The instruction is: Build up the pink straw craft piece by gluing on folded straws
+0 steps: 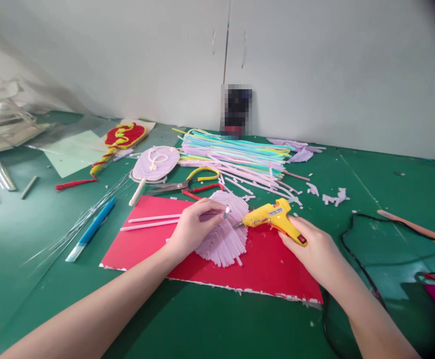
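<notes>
A yellow hot glue gun (267, 214) is gripped in my right hand (314, 247), its nozzle pointing left at a lavender panel (222, 244). The panel is built of pipe cleaner strips laid side by side, and it lies on a red board (277, 264). My left hand (197, 222) rests over the panel's left part, thumb and fingers pinched together. Something small and pale shows at those fingertips, too small to make out. Two lavender pipe cleaners (153, 218) lie on the board left of this hand.
Behind the board are scissors (182, 186), a lavender round fan (155, 163) and a pile of pipe cleaners (235, 152). A blue cutter (92, 229) and thin wires (93, 212) lie left. A black cord (346, 239) runs at right, near an orange-handled tool (411, 225).
</notes>
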Demonstrator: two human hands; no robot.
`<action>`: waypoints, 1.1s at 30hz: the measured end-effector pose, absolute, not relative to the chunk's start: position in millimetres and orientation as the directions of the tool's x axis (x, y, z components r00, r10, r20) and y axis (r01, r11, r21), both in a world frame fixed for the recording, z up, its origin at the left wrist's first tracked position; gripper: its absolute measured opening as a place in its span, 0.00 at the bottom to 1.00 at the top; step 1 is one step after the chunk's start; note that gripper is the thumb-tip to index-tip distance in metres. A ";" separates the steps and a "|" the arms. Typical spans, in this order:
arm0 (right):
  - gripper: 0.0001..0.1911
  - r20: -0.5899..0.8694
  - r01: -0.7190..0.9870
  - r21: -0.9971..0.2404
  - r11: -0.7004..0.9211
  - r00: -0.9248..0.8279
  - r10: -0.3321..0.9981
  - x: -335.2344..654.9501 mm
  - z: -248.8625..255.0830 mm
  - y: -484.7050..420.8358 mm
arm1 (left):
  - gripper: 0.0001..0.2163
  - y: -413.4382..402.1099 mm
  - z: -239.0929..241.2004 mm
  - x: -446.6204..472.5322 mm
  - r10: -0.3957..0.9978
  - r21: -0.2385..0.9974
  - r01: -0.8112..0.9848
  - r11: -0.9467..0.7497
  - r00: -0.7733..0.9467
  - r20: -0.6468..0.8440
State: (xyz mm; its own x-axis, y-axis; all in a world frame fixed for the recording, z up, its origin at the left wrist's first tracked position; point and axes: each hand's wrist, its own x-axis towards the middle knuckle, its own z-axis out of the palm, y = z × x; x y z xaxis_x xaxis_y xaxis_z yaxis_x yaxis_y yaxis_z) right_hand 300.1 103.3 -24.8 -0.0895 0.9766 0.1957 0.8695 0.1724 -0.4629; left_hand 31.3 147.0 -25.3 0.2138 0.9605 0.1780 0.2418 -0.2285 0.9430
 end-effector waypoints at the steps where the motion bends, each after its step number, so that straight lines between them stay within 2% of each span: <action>1: 0.17 0.194 0.870 -0.462 0.174 -0.093 0.977 301.3 -24.7 103.2 | 0.04 146.8 -25.3 31.4 0.960 0.943 0.241 -0.229 0.215 0.178; 23: 0.17 0.079 0.865 -0.483 0.133 -0.108 0.991 313.5 -16.5 104.0 | 0.05 145.9 -24.6 32.2 0.958 0.937 0.256 -0.239 0.221 0.184; 33: 0.19 0.058 0.886 -0.447 0.126 -0.111 0.992 322.5 -16.1 105.7 | 0.04 146.2 -23.7 32.4 0.957 0.934 0.262 -0.241 0.225 0.184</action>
